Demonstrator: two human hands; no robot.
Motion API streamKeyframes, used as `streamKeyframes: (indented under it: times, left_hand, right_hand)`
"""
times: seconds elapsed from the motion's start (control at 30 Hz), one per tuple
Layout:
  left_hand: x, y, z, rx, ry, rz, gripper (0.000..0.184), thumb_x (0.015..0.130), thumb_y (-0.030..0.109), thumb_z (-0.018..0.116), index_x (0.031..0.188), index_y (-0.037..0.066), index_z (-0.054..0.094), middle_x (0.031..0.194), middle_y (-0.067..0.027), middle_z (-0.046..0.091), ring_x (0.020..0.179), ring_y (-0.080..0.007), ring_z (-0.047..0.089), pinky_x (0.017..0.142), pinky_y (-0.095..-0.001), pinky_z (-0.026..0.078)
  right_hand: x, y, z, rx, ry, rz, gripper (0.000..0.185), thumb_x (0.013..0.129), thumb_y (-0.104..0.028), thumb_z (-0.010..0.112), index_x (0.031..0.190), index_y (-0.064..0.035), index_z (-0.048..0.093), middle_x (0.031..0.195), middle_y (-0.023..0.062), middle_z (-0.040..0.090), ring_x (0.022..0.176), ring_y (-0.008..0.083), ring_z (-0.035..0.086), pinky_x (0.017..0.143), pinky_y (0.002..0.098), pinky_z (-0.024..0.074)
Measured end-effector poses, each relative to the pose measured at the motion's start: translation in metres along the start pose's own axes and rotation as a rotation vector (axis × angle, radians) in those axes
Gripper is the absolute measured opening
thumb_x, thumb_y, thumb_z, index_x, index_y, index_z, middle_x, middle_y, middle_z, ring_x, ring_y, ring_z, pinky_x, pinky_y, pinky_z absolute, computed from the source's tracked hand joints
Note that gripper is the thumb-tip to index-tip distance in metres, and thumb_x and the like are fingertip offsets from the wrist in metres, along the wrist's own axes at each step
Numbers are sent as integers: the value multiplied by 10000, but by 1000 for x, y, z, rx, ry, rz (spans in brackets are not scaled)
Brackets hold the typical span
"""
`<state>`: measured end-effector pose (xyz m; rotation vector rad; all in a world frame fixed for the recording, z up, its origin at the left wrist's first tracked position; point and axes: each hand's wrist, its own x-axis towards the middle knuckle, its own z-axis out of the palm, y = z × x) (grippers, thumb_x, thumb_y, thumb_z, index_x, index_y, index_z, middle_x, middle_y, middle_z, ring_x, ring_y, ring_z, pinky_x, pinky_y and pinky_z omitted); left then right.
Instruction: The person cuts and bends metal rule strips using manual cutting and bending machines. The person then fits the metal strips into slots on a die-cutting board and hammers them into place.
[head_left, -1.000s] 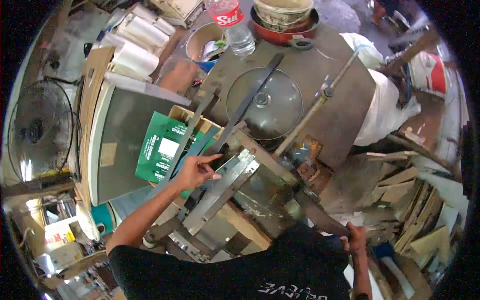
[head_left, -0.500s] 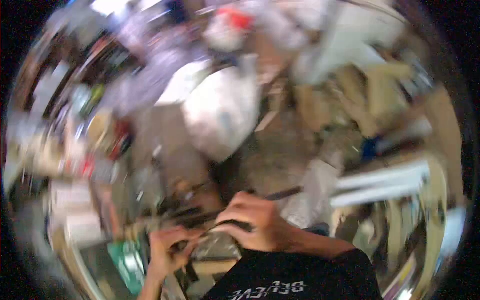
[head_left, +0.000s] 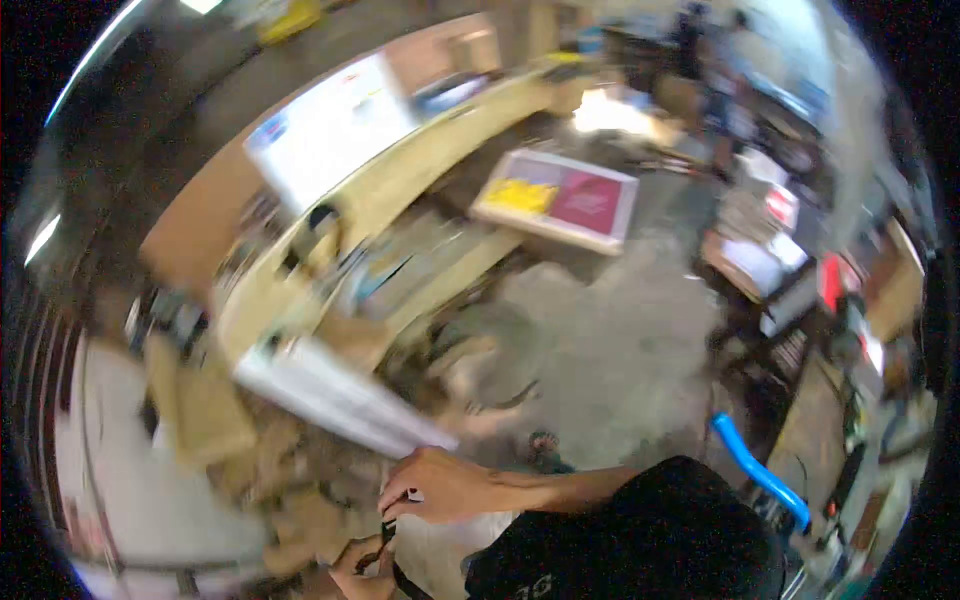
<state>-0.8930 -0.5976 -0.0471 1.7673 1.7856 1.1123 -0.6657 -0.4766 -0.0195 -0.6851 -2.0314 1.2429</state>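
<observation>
At the bottom of the head view, a thin dark strip (head_left: pixel 405 582) runs down from between the two hands. My right hand (head_left: pixel 432 487) is above, its fingers curled and pinching the strip's upper end. Just below it, my left hand (head_left: pixel 362 568) is closed around the strip too, thumb and fingers nearly meeting. The strip's lower end passes out of view at the bottom edge. A black sleeve covers the upper part of the right arm.
A shelf (head_left: pixel 450 130) with boards crosses the upper left. A framed red and yellow panel (head_left: pixel 590 205) lies near the middle. Long white pieces (head_left: pixel 330 390) slant toward the hands. A blue tube (head_left: pixel 760 470) stands at the right. Cardboard (head_left: pixel 195 405) is at the left.
The view has swung away from the workbench toward the shelf and floor. My right hand left the dark lever-like bar; both hands now hold a dark strip close together.
</observation>
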Motion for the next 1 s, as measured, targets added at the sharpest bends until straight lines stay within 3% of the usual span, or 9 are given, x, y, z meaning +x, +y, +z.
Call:
streamKeyframes:
  times: [0.17,0.23,0.33,0.43,0.5,0.6,0.67,0.87,1.0]
  left_hand:
    - [186,29,205,-190,-467,408,139,780,81,791,789,50,656,745,-49,662,698,-147,599,652,-297,497]
    - [227,94,277,68,-299,672,414,887,307,700,656,-5,554,592,-150,540,533,-297,532,538,-401,442]
    - [306,99,402,274,-118,986,310,851,245,689,707,-5,572,655,-157,535,577,-347,497,549,-436,400]
    - [373,149,518,-126,-322,869,222,744,203,698,749,10,590,707,-173,557,635,-353,523,576,-422,404]
    - [435,119,616,238,-19,1085,256,659,238,707,730,11,613,687,-160,589,657,-352,591,552,-435,415]
    - [501,97,707,197,-204,529,391,679,385,794,774,28,666,692,-155,635,701,-361,642,664,-476,493]
    - [558,20,799,243,79,609,458,649,365,818,898,18,651,810,-153,665,748,-375,648,687,-483,507]
    - [571,159,724,148,-150,107,595,689,358,841,1124,31,602,1020,-178,684,945,-367,659,783,-465,525]
    - [634,232,728,-420,2,356,727,694,248,874,1304,41,537,1277,-183,613,1146,-322,618,962,-418,494]
  right_hand:
    - [-100,34,-174,-279,606,273,173,812,-220,753,942,-106,760,854,106,708,812,271,679,704,383,522]
    - [-137,44,-206,-441,1041,248,228,825,-194,729,1023,-80,724,942,160,703,841,328,684,764,408,542]
    - [-216,41,-222,-537,1411,495,312,836,-149,688,1136,-66,688,1050,187,696,894,372,688,820,411,555]
    - [-297,28,-231,-770,1595,656,152,710,0,668,850,11,725,936,140,724,798,211,692,739,318,546]
    - [-328,33,-239,-750,1608,786,79,711,13,678,781,11,714,784,105,679,661,163,642,615,280,502]
    - [-340,44,-271,-542,1542,974,121,763,-4,724,883,7,715,780,94,685,698,137,651,612,263,509]
    - [-345,72,-311,-422,1550,963,160,767,-1,730,926,9,714,795,92,691,709,131,653,612,258,510]
    - [-289,138,-507,-556,1138,897,210,823,-4,699,1031,21,693,868,123,717,730,155,671,647,275,520]
    - [-254,187,-609,-507,843,759,203,840,-75,674,1037,-77,722,931,121,731,718,221,702,652,315,555]
